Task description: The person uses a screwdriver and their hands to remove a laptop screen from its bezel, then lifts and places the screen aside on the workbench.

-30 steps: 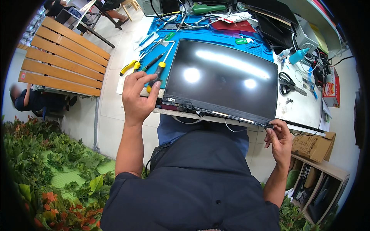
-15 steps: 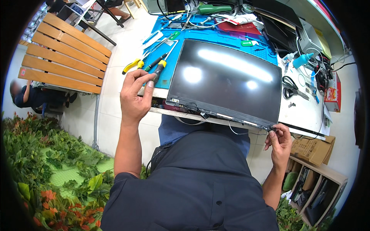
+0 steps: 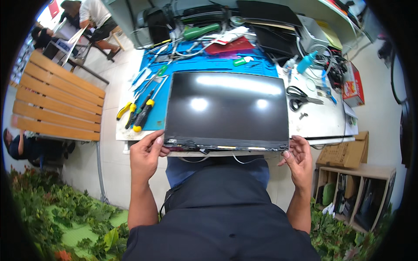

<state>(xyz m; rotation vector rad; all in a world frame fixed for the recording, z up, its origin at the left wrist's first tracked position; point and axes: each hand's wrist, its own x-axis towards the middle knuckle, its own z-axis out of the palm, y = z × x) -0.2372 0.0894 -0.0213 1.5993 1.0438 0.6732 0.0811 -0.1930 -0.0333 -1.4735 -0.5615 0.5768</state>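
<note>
A dark laptop screen [image 3: 226,113] lies at the near edge of the workbench, with lights reflecting off its glossy face. Thin cables and a bare strip [image 3: 235,147] run along its near edge. My left hand [image 3: 146,154] grips the near left corner between thumb and fingers. At the near right corner, my right hand [image 3: 299,161] pinches the edge; some of its fingers curl beside the panel. Left of the screen, a yellow-and-black screwdriver [image 3: 143,115] lies on the blue mat [image 3: 160,125], beside yellow-handled pliers [image 3: 125,110].
Black scissors [image 3: 302,99] and a light-blue bottle [image 3: 307,62] are right of the screen. Behind it are a green-handled tool [image 3: 201,31], a red packet [image 3: 230,46] and stacked black panels [image 3: 270,15]. A slatted wooden bench [image 3: 58,100] stands left; a small shelf [image 3: 352,172] is at right.
My left hand has let go of the screwdriver, now on the mat, and taken the screen's left corner. The screen sits straighter to me; my right hand stays at its right corner.
</note>
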